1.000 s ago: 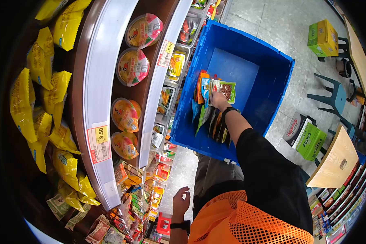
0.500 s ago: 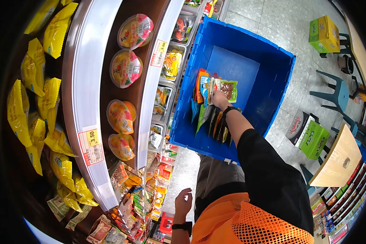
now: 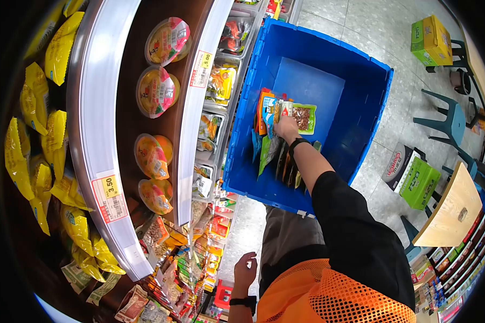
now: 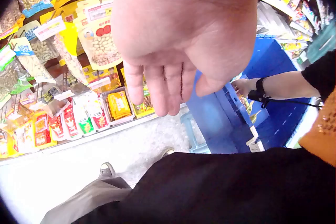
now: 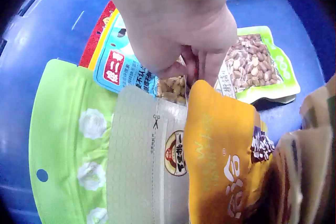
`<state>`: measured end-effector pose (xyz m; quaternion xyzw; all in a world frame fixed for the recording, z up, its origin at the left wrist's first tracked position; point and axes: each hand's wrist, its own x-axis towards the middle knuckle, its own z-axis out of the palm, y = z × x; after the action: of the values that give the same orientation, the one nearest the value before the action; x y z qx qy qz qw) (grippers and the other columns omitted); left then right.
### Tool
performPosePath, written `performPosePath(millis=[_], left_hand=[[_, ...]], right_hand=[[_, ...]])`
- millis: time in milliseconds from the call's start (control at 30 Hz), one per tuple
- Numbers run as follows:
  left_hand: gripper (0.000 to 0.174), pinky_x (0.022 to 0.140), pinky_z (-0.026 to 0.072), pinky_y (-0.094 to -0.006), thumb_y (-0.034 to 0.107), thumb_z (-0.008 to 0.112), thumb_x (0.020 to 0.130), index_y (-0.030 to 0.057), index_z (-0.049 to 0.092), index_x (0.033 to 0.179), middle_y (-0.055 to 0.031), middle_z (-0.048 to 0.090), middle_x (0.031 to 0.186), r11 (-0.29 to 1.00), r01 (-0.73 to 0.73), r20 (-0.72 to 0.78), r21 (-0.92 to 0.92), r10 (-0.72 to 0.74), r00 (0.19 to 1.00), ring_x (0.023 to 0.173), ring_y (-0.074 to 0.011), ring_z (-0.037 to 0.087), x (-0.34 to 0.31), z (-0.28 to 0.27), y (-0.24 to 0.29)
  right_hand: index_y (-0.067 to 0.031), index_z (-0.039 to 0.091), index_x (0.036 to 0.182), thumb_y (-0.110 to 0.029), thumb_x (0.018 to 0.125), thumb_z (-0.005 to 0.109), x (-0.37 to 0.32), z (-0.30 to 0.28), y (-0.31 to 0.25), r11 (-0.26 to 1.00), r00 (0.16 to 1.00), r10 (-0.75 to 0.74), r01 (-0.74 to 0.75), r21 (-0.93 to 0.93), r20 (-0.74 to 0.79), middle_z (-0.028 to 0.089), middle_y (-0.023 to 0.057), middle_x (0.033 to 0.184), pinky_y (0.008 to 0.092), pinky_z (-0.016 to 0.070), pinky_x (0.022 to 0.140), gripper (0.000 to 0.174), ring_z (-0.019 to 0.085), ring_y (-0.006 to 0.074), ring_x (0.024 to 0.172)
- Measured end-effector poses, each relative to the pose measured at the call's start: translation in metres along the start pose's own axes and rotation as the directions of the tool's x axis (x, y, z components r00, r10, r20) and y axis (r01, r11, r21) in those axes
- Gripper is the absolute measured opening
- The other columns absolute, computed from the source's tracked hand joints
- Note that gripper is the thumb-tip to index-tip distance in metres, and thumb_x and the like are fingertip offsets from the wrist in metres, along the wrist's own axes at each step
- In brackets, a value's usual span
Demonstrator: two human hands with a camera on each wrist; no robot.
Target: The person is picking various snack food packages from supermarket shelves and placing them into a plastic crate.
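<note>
My right hand (image 3: 286,129) reaches into a blue plastic crate (image 3: 355,134) of snack bags. Thumb and fingers, curled downward in the right wrist view, pinch the top of a nut bag (image 5: 172,88) with a clear window. Left of it stands a blue-and-white bag (image 5: 118,58); to the right lies a green-edged nut bag (image 5: 254,64). Nearer the camera stand a light green bag (image 5: 68,129), a translucent bag (image 5: 139,145) and an orange bag (image 5: 218,145). My left hand (image 4: 178,40) hangs beside the body, fingers relaxed and nothing in them.
Left of the crate rises a shelf (image 3: 99,124) with jelly cups (image 3: 159,91) and yellow packets (image 3: 54,140). Hanging nut bags (image 4: 100,40) fill a lower rack. Stools (image 3: 442,121), a wooden table (image 3: 450,210) and cartons (image 3: 419,183) stand on the right.
The head view has shifted a little, so the shelf sits further left. My right hand stays at the bags with only a small shift; the left hand still hangs loosely.
</note>
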<state>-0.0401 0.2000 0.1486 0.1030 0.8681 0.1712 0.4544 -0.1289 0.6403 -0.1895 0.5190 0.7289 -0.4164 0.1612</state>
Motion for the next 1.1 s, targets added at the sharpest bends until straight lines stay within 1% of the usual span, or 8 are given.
performPosePath(millis=[167, 400, 567, 667, 767, 867, 933, 1100], left_hand=[[0.024, 0.074, 0.0557, -0.0357, 0.009, 0.062, 0.091, 0.0033, 0.068, 0.114, -0.0132, 0.074, 0.105, 1.000, -0.014, -0.003, 0.000, 0.014, 1.000, 0.092, -0.0253, 0.073, 0.001, -0.001, 0.000], [0.024, 0.072, 0.0553, -0.0351, 0.010, 0.062, 0.091, 0.0040, 0.069, 0.113, -0.0122, 0.074, 0.105, 0.999, -0.051, -0.042, -0.006, 0.051, 0.998, 0.091, -0.0241, 0.073, 0.004, -0.004, 0.010], [0.023, 0.072, 0.0554, -0.0353, 0.011, 0.062, 0.091, 0.0042, 0.069, 0.112, -0.0117, 0.075, 0.104, 0.999, -0.053, -0.053, 0.011, 0.054, 0.997, 0.090, -0.0235, 0.073, -0.001, -0.005, 0.005], [0.023, 0.071, 0.0556, -0.0351, 0.012, 0.063, 0.091, 0.0042, 0.069, 0.112, -0.0115, 0.075, 0.104, 0.999, -0.036, -0.053, -0.011, 0.035, 0.998, 0.090, -0.0234, 0.073, -0.003, -0.003, 0.000], [0.023, 0.071, 0.0558, -0.0347, 0.012, 0.063, 0.091, 0.0043, 0.069, 0.112, -0.0114, 0.075, 0.104, 0.999, -0.041, -0.064, -0.013, 0.040, 0.997, 0.090, -0.0235, 0.073, -0.005, 0.001, -0.007], [0.023, 0.070, 0.0560, -0.0346, 0.011, 0.063, 0.091, 0.0045, 0.069, 0.112, -0.0114, 0.075, 0.104, 1.000, -0.009, -0.050, 0.001, 0.009, 0.999, 0.090, -0.0237, 0.073, -0.009, 0.002, -0.012], [0.023, 0.079, 0.0559, -0.0350, 0.012, 0.061, 0.093, 0.0055, 0.068, 0.114, -0.0090, 0.075, 0.105, 1.000, 0.015, -0.039, -0.018, -0.016, 0.999, 0.093, -0.0227, 0.072, -0.012, 0.001, -0.009], [0.022, 0.075, 0.0561, -0.0353, 0.011, 0.062, 0.092, 0.0047, 0.068, 0.112, -0.0107, 0.075, 0.104, 1.000, -0.010, -0.057, -0.015, 0.009, 0.998, 0.091, -0.0235, 0.073, -0.012, 0.003, -0.019]], right_hand=[[0.0054, 0.072, 0.098, -0.032, 0.078, 0.068, -0.003, -0.008, 0.010, 0.998, 0.999, 0.044, -0.043, 0.049, -0.009, 0.070, 0.0284, 0.101, 0.0470, 0.0540, 0.090, 0.042, 0.068, 0.0427, 0.098], [0.0039, 0.073, 0.099, -0.033, 0.077, 0.068, -0.046, -0.068, -0.015, 0.993, 0.998, 0.051, -0.048, 0.110, -0.021, 0.070, 0.0293, 0.102, 0.0458, 0.0540, 0.091, 0.044, 0.068, 0.0424, 0.100], [0.0047, 0.073, 0.100, -0.034, 0.076, 0.069, -0.046, -0.065, -0.009, 0.992, 0.998, 0.066, -0.068, 0.106, 0.021, 0.070, 0.0290, 0.102, 0.0459, 0.0539, 0.091, 0.045, 0.068, 0.0425, 0.099], [0.0049, 0.073, 0.098, -0.035, 0.076, 0.068, -0.033, -0.038, 0.016, 0.994, 0.999, -0.038, 0.035, 0.108, 0.020, 0.070, 0.0292, 0.100, 0.0472, 0.0536, 0.090, 0.046, 0.068, 0.0435, 0.098], [0.0083, 0.071, 0.103, -0.040, 0.079, 0.068, -0.031, -0.027, 0.026, 0.989, 0.999, -0.013, 0.007, 0.147, 0.039, 0.068, 0.0320, 0.107, 0.0473, 0.0521, 0.094, 0.054, 0.066, 0.0444, 0.104], [0.0068, 0.071, 0.106, -0.040, 0.080, 0.067, -0.034, -0.023, 0.026, 0.983, 0.999, 0.019, -0.026, 0.184, 0.039, 0.068, 0.0314, 0.108, 0.0480, 0.0504, 0.097, 0.054, 0.065, 0.0442, 0.106], [0.0051, 0.072, 0.105, -0.038, 0.080, 0.066, -0.035, -0.024, 0.025, 0.989, 0.999, -0.025, 0.019, 0.145, 0.045, 0.068, 0.0303, 0.108, 0.0478, 0.0505, 0.097, 0.051, 0.065, 0.0436, 0.105], [0.0037, 0.073, 0.101, -0.038, 0.077, 0.066, -0.035, -0.024, 0.024, 0.994, 0.991, -0.024, 0.010, 0.106, 0.130, 0.069, 0.0288, 0.107, 0.0474, 0.0508, 0.096, 0.049, 0.066, 0.0426, 0.105]])
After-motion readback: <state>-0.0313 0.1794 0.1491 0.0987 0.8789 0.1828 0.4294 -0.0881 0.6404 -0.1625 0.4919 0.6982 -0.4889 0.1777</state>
